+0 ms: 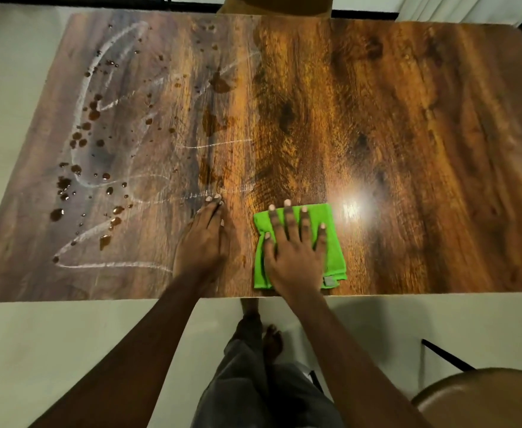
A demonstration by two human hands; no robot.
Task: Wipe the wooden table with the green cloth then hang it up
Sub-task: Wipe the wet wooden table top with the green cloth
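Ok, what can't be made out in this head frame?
- Middle of the green cloth: covered by the right hand, head view.
- Patch of the wooden table beside the cloth: washed out by glare, head view.
- The brown chair: cut off by the bottom-right corner.
- Hanging place: none in frame.

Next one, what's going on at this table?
A person stands at the wooden table, right hand pressed flat on the folded green cloth near the front edge. The left hand rests flat on bare wood beside it. Brown droplets and whitish streaks mark the table's left half, so wiping isn't finished.
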